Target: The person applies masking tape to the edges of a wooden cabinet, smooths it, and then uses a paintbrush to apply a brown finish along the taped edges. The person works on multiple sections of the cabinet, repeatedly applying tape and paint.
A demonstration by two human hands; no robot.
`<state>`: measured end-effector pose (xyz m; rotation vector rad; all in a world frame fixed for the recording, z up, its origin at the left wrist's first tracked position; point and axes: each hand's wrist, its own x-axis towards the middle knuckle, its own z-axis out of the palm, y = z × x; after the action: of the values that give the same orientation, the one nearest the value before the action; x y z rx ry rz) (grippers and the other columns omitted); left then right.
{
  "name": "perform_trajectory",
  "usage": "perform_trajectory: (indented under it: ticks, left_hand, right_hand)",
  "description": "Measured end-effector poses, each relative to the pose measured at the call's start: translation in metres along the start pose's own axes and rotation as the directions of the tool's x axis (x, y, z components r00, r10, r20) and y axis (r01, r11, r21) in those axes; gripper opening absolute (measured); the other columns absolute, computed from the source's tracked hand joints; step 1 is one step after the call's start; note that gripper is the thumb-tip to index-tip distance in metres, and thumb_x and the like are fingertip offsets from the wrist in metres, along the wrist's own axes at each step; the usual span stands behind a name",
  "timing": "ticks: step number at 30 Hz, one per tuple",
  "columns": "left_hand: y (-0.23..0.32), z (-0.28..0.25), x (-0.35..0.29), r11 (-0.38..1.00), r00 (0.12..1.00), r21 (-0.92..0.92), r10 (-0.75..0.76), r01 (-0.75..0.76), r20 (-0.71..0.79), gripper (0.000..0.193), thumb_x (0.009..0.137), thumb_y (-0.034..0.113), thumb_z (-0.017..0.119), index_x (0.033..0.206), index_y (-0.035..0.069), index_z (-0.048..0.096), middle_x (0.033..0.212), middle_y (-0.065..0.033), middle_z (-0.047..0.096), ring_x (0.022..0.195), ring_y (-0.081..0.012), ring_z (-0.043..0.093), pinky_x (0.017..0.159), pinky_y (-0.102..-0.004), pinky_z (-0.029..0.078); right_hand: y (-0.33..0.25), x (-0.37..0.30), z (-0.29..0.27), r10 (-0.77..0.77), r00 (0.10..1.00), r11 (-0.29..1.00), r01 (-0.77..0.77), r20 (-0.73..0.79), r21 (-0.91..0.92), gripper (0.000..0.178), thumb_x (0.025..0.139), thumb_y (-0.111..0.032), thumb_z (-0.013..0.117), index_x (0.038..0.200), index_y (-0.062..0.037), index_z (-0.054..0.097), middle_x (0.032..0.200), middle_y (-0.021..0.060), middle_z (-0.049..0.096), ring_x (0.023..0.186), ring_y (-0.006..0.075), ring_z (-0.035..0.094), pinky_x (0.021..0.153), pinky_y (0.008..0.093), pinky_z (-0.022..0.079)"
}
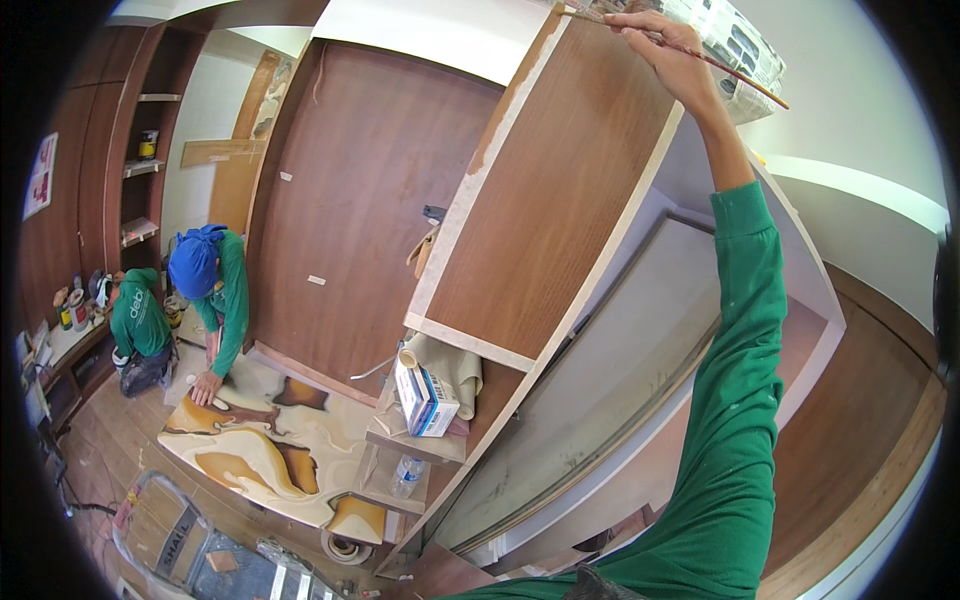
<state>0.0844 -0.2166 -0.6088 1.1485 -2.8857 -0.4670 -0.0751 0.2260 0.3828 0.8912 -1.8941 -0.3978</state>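
My right hand is raised high at the top of the view, its fingers closed round a thin paintbrush with a long reddish-brown handle. The brush's head end points left, to the top corner of a tall wooden cabinet panel. Pale strips edge this brown panel. Along the left strip, the upper part bears brown colour, while lower down it is pale. Beside my hand, newspaper wraps something on the cabinet's top. My left hand is out of view.
Below stand small shelves with a box, a rolled sheet and a water bottle. A co-worker leans over a patterned board; another person crouches behind. A ladder stands lower left.
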Motion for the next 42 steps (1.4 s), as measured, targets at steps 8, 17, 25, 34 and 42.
perform_trajectory:
  ticks: [8,17,25,34,42]
  left_hand:
    - [-0.007,0.010,0.003,0.999,1.000,0.041,0.020,-0.019,-0.007,0.061,0.095,0.062,0.052,0.089,0.008,0.080,0.092,-0.0175,0.077,0.084,-0.0355,0.075,0.075,-0.0474,0.059]
    - [-0.004,0.016,0.000,1.000,0.998,0.003,0.018,-0.018,-0.064,0.062,0.093,0.063,0.053,0.085,0.008,0.080,0.084,-0.0175,0.076,0.078,-0.0369,0.074,0.070,-0.0492,0.059]
    - [-0.003,0.011,0.000,1.000,1.000,0.027,-0.003,0.004,-0.022,0.062,0.092,0.065,0.054,0.087,0.009,0.080,0.085,-0.0178,0.076,0.079,-0.0368,0.075,0.070,-0.0496,0.059]
    - [-0.003,0.003,-0.001,0.999,1.000,0.029,-0.030,0.030,-0.004,0.062,0.092,0.064,0.054,0.089,0.008,0.080,0.088,-0.0172,0.077,0.082,-0.0368,0.075,0.074,-0.0499,0.059]
    - [-0.004,0.020,0.000,0.999,0.997,-0.012,-0.044,0.043,-0.058,0.063,0.092,0.064,0.054,0.089,0.007,0.080,0.090,-0.0187,0.076,0.084,-0.0379,0.074,0.075,-0.0508,0.059]
  right_hand:
    - [-0.014,0.000,0.001,0.075,0.996,0.997,-0.075,-0.038,0.012,0.025,0.088,-0.010,0.068,0.108,0.0009,0.077,0.096,0.0094,0.074,0.088,0.0163,0.066,0.077,0.0306,0.053]
    - [-0.017,0.002,0.000,0.034,0.998,0.998,-0.036,-0.046,-0.057,0.024,0.087,-0.007,0.068,0.108,-0.0014,0.078,0.091,0.0071,0.071,0.080,0.0144,0.060,0.070,0.0307,0.049]
    - [0.006,-0.003,0.004,-0.076,0.996,0.997,0.077,0.042,-0.017,0.025,0.097,-0.008,0.062,0.117,-0.0052,0.077,0.110,0.0036,0.071,0.103,0.0133,0.064,0.091,0.0278,0.052]
    - [-0.006,-0.004,0.002,-0.063,0.998,0.998,0.063,-0.011,-0.009,0.026,0.098,-0.008,0.061,0.117,-0.0066,0.078,0.109,0.0027,0.070,0.100,0.0125,0.063,0.087,0.0266,0.051]
    - [-0.016,-0.022,0.008,-0.067,0.991,0.998,0.065,0.117,0.022,0.026,0.097,-0.008,0.062,0.118,-0.0080,0.078,0.106,0.0020,0.069,0.097,0.0112,0.062,0.085,0.0255,0.050]
